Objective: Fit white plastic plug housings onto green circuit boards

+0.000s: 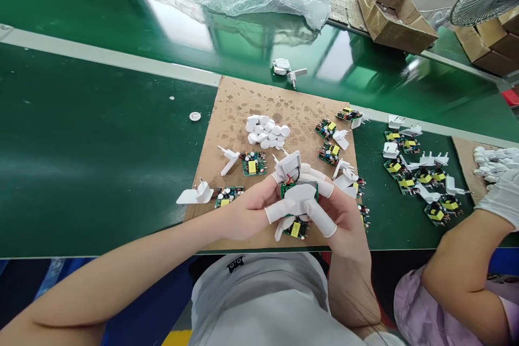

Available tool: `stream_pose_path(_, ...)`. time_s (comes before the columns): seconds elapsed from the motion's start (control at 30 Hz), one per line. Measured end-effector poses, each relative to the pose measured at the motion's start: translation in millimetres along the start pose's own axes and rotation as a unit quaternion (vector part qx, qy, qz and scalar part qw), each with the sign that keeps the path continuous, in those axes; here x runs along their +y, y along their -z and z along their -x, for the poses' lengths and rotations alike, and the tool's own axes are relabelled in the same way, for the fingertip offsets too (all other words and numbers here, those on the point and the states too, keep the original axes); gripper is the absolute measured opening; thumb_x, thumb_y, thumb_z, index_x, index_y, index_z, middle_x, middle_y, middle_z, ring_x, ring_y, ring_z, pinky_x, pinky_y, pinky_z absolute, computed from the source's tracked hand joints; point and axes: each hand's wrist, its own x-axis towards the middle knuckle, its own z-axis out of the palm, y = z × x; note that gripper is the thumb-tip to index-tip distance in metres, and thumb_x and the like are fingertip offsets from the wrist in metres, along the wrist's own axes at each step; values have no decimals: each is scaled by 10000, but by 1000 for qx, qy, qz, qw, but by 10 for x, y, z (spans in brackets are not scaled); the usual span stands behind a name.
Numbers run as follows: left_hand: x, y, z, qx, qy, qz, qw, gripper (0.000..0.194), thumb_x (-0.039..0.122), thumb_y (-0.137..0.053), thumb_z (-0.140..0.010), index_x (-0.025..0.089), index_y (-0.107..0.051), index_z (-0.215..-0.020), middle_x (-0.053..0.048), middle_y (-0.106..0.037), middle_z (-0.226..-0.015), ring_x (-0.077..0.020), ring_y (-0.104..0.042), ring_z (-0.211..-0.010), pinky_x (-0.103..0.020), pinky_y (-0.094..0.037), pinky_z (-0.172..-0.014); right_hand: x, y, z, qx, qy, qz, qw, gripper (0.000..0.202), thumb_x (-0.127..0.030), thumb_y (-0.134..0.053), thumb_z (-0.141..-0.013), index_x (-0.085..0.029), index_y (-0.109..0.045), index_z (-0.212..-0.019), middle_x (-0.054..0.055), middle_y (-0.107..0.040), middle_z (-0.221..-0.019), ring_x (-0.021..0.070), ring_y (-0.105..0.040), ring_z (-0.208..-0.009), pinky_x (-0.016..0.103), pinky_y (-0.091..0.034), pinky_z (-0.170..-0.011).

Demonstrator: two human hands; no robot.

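Both hands hold one circuit board [287, 190] above the cardboard sheet, with a white piece [300, 198] lying flat over its upper face. My left hand [259, 203] pinches the left side, thumb on the white piece. On the right side, my right hand [338, 208] presses with its thumb, fingers behind the board. White finger cots cover several fingertips. A white plug housing [288, 165] with pins rises at the board's far edge, joined by red and black wires. Just below the hands lies another board with a yellow transformer [295, 228], partly hidden.
White pieces are heaped on the cardboard sheet [235, 100]. Boards with plugs lie left [254, 164] and right [328, 154]. One assembly [281, 67] rests on the green strip beyond. At right, a co-worker's gloved hand [503, 200] is near more boards [425, 175].
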Motion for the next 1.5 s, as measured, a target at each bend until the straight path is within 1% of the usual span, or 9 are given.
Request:
stream_pose_path(0.1,-30,11,-6,11,5,-2,1000,711,448,-637,-913,301,-347,-1546,-55,-666,-980,-91,-521,-599,-227,-460,-552,-17,-11,-33,-5,0,-9,1000,344,-382,-650,-928,-267,-694,-1249,97,-616,-1402,280,-637,-1222,369,-609,-902)
stream_pose_path(0.33,104,-40,-10,30,5,-75,997,712,524,-610,-909,320,-369,-1547,-90,-606,-1319,-173,-592,-890,-269,-523,-715,-46,-183,-122,103,2,-53,993,163,-376,-713,-879,-248,-797,-934,63,-761,-1137,228,-741,-913,349,-643,-774)
stream_pose_path(0.6,123,-42,-49,66,12,-94,993,655,584,-630,-871,234,-544,-1418,-73,-688,-1039,-181,-595,-847,-276,-516,-727,18,-185,-144,120,2,-78,990,185,-382,-697,-890,-251,-816,-944,73,-785,-1087,250,-749,-977,360,-630,-837)
stream_pose_path(0.83,67,-29,-11,50,-6,-72,996,594,501,-630,-904,231,-502,-1417,-59,-662,-1036,-140,-573,-786,-261,-511,-708,4,-247,-180,169,4,-98,981,41,-283,-794,-777,-246,-811,-776,39,-810,-913,208,-757,-766,287,-624,-651)
stream_pose_path(1.0,108,-70,-58,123,29,-15,992,668,495,-729,-830,226,-475,-1386,5,-624,-847,-96,-551,-638,-218,-483,-584,86,-239,-154,177,64,24,982,136,-244,-688,-882,-251,-805,-949,48,-801,-994,220,-762,-856,334,-641,-734)
stream_pose_path(1.13,156,-118,-119,166,33,34,985,545,500,-844,-697,181,-648,-1092,-6,-665,-851,-107,-612,-715,-237,-526,-697,155,-206,-141,208,211,246,923,298,-149,-681,-870,-291,-768,-1118,66,-773,-1120,247,-752,-979,376,-637,-822)
stream_pose_path(1.23,134,-134,-140,148,46,136,979,535,554,-879,-605,177,-691,-933,-9,-686,-818,-132,-645,-762,-278,-550,-770,134,-149,-141,146,285,337,885,436,-156,-670,-880,-295,-678,-1293,101,-744,-1197,268,-740,-1029,387,-638,-805)
stream_pose_path(1.37,54,-128,-139,136,47,190,971,496,537,-868,-642,183,-724,-958,-41,-717,-898,-173,-672,-871,-324,-555,-823,-19,-45,-101,18,287,362,887,530,-222,-547,-953,-250,-496,-1479,150,-632,-1381,312,-631,-1249,467,-593,-930)
stream_pose_path(1.5,-10,-122,-124,90,24,191,977,469,440,-882,-672,217,-739,-1058,-49,-735,-973,-198,-675,-961,-343,-547,-853,-224,106,-68,-73,280,364,885,527,-218,-488,-980,-240,-450,-1505,139,-602,-1421,294,-613,-1270,448,-568,-973)
